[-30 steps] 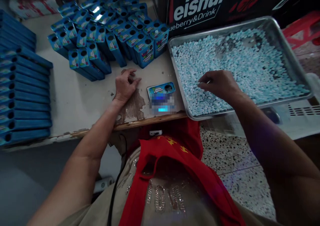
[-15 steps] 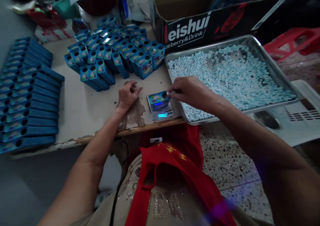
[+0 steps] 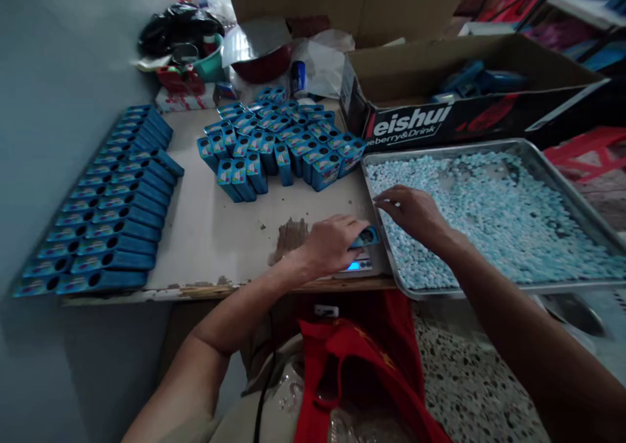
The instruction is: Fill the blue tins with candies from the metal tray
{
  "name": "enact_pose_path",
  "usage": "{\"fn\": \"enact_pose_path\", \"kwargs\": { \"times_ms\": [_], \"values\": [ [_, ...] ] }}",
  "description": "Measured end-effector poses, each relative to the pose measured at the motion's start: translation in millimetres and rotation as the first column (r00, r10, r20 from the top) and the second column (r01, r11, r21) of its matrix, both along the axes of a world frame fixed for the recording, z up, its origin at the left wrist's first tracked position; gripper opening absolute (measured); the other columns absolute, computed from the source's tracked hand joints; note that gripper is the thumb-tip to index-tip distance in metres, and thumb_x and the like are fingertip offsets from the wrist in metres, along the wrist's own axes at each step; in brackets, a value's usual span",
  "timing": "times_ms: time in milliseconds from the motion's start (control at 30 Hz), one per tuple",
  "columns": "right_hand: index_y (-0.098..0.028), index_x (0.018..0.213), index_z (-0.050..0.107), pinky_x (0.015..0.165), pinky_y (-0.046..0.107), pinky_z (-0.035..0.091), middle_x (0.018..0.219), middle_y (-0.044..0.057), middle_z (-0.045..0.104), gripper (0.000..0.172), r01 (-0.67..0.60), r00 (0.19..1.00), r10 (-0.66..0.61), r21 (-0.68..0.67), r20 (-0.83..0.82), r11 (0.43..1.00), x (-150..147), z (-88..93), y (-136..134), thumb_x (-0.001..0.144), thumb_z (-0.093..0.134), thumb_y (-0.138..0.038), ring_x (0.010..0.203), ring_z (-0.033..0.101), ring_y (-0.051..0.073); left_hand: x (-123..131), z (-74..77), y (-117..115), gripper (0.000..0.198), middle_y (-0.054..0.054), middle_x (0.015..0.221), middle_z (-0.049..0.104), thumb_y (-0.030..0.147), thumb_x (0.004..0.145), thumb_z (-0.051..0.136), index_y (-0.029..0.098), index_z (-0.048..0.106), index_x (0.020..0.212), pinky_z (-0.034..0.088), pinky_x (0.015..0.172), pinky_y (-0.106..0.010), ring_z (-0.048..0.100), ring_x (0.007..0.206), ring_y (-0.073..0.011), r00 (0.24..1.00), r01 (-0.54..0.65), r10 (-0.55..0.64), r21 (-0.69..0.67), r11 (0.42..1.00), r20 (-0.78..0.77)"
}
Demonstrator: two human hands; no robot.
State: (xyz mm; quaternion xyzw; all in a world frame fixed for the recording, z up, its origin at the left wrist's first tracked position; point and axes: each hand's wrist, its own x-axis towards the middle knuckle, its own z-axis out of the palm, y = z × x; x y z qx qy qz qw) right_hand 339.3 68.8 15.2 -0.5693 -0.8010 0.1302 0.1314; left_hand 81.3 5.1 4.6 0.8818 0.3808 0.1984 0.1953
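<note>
A small blue box (image 3: pixel 366 237) sits in the grip of the left hand (image 3: pixel 332 242), whose fingers close over its top at the near right corner of the desk (image 3: pixel 210 234). Under it is a small digital scale (image 3: pixel 357 266) with a lit display. The box's long axis runs roughly left to right, and its free end pokes out of the fingers toward a metal tray (image 3: pixel 464 148) just beside it.

The right hand (image 3: pixel 415 211) hovers low over the tray's near left corner, close to that free end. Its fingers are curled down among pale blue candies (image 3: pixel 489 214), and whether they hold any cannot be told.

Farther back on the desk, matching boxes (image 3: pixel 278 149) stand upright in a cluster. Rows of flat blue boxes (image 3: pixel 112 214) line the left side, and an open cardboard carton (image 3: pixel 440 97) sits behind the tray.
</note>
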Motion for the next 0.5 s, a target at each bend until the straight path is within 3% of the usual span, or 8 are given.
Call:
{"fn": "enact_pose_path", "kwargs": {
  "times_ms": [100, 200, 267, 333, 433, 467, 500],
  "values": [
    [-0.024, 0.139, 0.083, 0.103, 0.048, 0.062, 0.134, 0.018, 0.086, 0.038, -0.089, 0.986, 0.106, 0.126, -0.129, 0.988, -45.3, 2.1, 33.4, 0.111, 0.058, -0.025, 0.121, 0.082, 0.038, -25.7, 24.8, -3.4, 0.042, -0.013, 0.135, 0.086, 0.028, 0.100, 0.092, 0.033, 0.080, 0.140, 0.073, 0.107, -0.051, 0.084, 0.128, -0.0367, 0.991, -0.125, 0.125, 0.007, 0.992, -0.038],
    [-0.024, 0.133, 0.081, 0.086, 0.051, 0.059, 0.129, 0.023, 0.085, 0.032, -0.159, 0.980, 0.173, 0.139, -0.095, 0.977, -79.3, -3.9, 65.4, 0.109, 0.060, -0.030, 0.108, 0.081, 0.044, -103.1, 62.3, 11.5, 0.049, -0.011, 0.144, 0.084, 0.028, 0.101, 0.094, 0.032, 0.077, 0.146, 0.069, 0.117, -0.055, 0.081, 0.137, -0.0359, 0.929, -0.369, 0.368, 0.105, 0.924, 0.029],
    [-0.028, 0.116, 0.081, 0.073, 0.051, 0.052, 0.117, 0.024, 0.084, 0.026, -0.188, 0.979, 0.196, 0.122, -0.053, 0.974, -89.0, -12.5, 81.6, 0.112, 0.059, -0.042, 0.090, 0.078, 0.043, -170.0, 93.4, 34.7, 0.053, -0.010, 0.149, 0.083, 0.021, 0.097, 0.098, 0.026, 0.077, 0.145, 0.063, 0.124, -0.054, 0.077, 0.143, -0.0345, 0.837, -0.544, 0.544, 0.200, 0.815, 0.058],
    [-0.031, 0.101, 0.077, 0.067, 0.051, 0.046, 0.107, 0.022, 0.083, 0.039, -0.181, 0.982, 0.187, 0.140, -0.034, 0.974, -89.6, -21.0, 90.4, 0.115, 0.053, -0.058, 0.080, 0.075, 0.042, -236.7, 121.3, 70.0, 0.060, -0.007, 0.151, 0.082, 0.015, 0.092, 0.102, 0.021, 0.075, 0.146, 0.059, 0.125, -0.048, 0.076, 0.141, -0.0286, 0.706, -0.692, 0.708, 0.248, 0.677, 0.037],
    [-0.036, 0.093, 0.078, 0.063, 0.052, 0.046, 0.092, 0.017, 0.082, 0.055, -0.130, 0.989, 0.140, 0.177, -0.045, 0.976, -81.5, -27.7, 86.3, 0.112, 0.048, -0.077, 0.073, 0.074, 0.042, -318.7, 142.5, 131.1, 0.066, 0.004, 0.135, 0.086, 0.011, 0.088, 0.108, 0.018, 0.071, 0.142, 0.055, 0.113, -0.032, 0.074, 0.120, -0.0116, 0.429, -0.869, 0.902, 0.255, 0.424, -0.038],
    [-0.038, 0.091, 0.080, 0.062, 0.053, 0.047, 0.086, 0.016, 0.080, 0.055, -0.107, 0.991, 0.120, 0.182, -0.060, 0.977, -78.0, -27.9, 80.3, 0.111, 0.049, -0.080, 0.071, 0.074, 0.043, -339.4, 143.7, 146.9, 0.059, 0.006, 0.129, 0.086, 0.012, 0.092, 0.106, 0.016, 0.071, 0.139, 0.052, 0.110, -0.026, 0.072, 0.116, -0.0054, 0.404, -0.879, 0.913, 0.248, 0.407, -0.065],
    [-0.040, 0.091, 0.081, 0.062, 0.055, 0.048, 0.081, 0.015, 0.079, 0.053, -0.086, 0.992, 0.102, 0.180, -0.079, 0.980, -74.1, -27.1, 72.3, 0.109, 0.052, -0.080, 0.068, 0.074, 0.043, -356.7, 142.9, 157.7, 0.047, 0.008, 0.124, 0.086, 0.015, 0.100, 0.101, 0.015, 0.071, 0.136, 0.049, 0.106, -0.022, 0.069, 0.112, -0.0005, 0.419, -0.871, 0.903, 0.236, 0.430, -0.097]
  ]
}}
